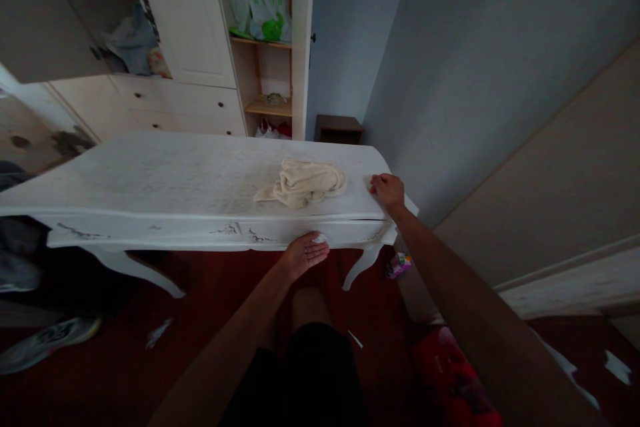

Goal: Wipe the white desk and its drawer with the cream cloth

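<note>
— Where are the hands?
— The left hand (pixel 306 253) lies palm up, loosely cupped, under the table's (pixel 150 173) front edge. A small white bit (pixel 319 238) sits at its fingertips, too small to name.
— And the right?
— The right hand (pixel 387 188) rests near the right front corner, fingers curled. Whether it holds anything, I can't tell. The crumpled cloth (pixel 303 183) lies just beside it.

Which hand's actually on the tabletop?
The right hand: it rests on top of the white table, at its right end, beside the cream cloth. The left hand is cupped palm-up below the front edge.
</note>
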### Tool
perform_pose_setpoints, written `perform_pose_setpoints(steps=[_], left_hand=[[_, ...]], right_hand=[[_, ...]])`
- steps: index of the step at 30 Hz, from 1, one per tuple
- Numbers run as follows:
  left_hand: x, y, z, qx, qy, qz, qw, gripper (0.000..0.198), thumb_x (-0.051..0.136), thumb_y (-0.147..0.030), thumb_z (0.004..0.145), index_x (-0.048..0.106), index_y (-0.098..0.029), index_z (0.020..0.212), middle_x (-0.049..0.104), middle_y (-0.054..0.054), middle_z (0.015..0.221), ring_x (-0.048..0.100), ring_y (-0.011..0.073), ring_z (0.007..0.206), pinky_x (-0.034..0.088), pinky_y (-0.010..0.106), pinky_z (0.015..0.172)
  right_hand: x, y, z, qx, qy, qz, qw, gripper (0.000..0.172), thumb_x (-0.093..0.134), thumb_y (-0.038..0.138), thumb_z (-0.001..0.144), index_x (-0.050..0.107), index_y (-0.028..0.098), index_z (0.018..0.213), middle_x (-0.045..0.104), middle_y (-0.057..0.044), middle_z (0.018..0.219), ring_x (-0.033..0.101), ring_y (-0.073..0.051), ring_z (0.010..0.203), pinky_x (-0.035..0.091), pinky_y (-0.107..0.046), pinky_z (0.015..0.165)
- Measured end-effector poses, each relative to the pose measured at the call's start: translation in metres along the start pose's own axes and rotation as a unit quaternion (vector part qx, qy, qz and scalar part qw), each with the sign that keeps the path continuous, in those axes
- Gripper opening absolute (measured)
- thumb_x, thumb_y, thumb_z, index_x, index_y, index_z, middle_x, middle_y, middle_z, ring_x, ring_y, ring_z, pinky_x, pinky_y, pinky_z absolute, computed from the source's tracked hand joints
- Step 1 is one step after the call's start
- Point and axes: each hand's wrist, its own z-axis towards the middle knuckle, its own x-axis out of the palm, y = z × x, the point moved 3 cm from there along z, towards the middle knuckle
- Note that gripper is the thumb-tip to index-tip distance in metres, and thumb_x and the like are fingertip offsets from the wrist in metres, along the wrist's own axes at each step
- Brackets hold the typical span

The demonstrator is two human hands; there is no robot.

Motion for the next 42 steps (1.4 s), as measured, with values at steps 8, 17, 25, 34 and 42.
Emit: perform_pose_setpoints(steps=[8, 17, 25, 34, 42], left_hand=[[-0.011, 0.047, -0.05, 0.015, 0.0, -0.005, 1.0, 0.017, 0.058, -0.022, 0.091, 0.067, -0.007, 0.091, 0.076, 0.018, 0.085, 0.074, 0.0229, 0.078, 0.056, 0.037, 0.09], [-0.028, 0.103, -0.096, 0.031, 0.005, -0.034, 0.999, 0.02, 0.072, -0.028, 0.082, 0.07, -0.009, 0.085, 0.077, 0.018, 0.087, 0.074, 0.0252, 0.084, 0.058, 0.035, 0.085], [-0.058, 0.146, -0.101, 0.034, 0.008, -0.004, 0.999, 0.048, 0.089, -0.05, 0.055, 0.076, -0.011, 0.08, 0.078, 0.014, 0.085, 0.074, 0.0243, 0.082, 0.058, 0.031, 0.077], [-0.071, 0.177, -0.101, 0.032, 0.001, 0.037, 0.999, 0.059, 0.09, -0.059, 0.041, 0.077, -0.014, 0.077, 0.077, 0.012, 0.08, 0.073, 0.0256, 0.077, 0.056, 0.036, 0.075], [-0.074, 0.177, -0.102, 0.054, -0.002, 0.041, 0.998, 0.064, 0.088, -0.064, 0.042, 0.077, -0.015, 0.082, 0.076, 0.01, 0.079, 0.071, 0.0222, 0.074, 0.055, 0.032, 0.071]], right_hand=[[0.001, -0.004, 0.001, -0.001, -0.001, 0.018, 1.0, 0.03, 0.048, 0.035, 0.08, 0.065, 0.019, 0.062, 0.066, -0.002, 0.056, 0.06, -0.016, 0.057, 0.043, -0.027, 0.06], [-0.001, 0.0, -0.002, -0.004, -0.009, 0.026, 1.0, 0.03, 0.049, 0.032, 0.081, 0.065, 0.018, 0.059, 0.066, -0.002, 0.055, 0.06, -0.016, 0.057, 0.044, -0.027, 0.062], [-0.001, -0.001, -0.004, -0.004, -0.016, 0.01, 1.0, 0.031, 0.05, 0.034, 0.082, 0.068, 0.017, 0.063, 0.068, -0.003, 0.057, 0.062, -0.017, 0.058, 0.045, -0.028, 0.063], [-0.002, -0.001, -0.005, -0.005, -0.016, 0.007, 1.0, 0.033, 0.049, 0.035, 0.081, 0.068, 0.017, 0.062, 0.067, -0.003, 0.057, 0.061, -0.017, 0.058, 0.044, -0.028, 0.062], [-0.002, -0.001, -0.005, -0.008, -0.007, 0.005, 1.0, 0.033, 0.048, 0.038, 0.08, 0.068, 0.017, 0.062, 0.066, -0.003, 0.056, 0.06, -0.017, 0.058, 0.044, -0.028, 0.063]])
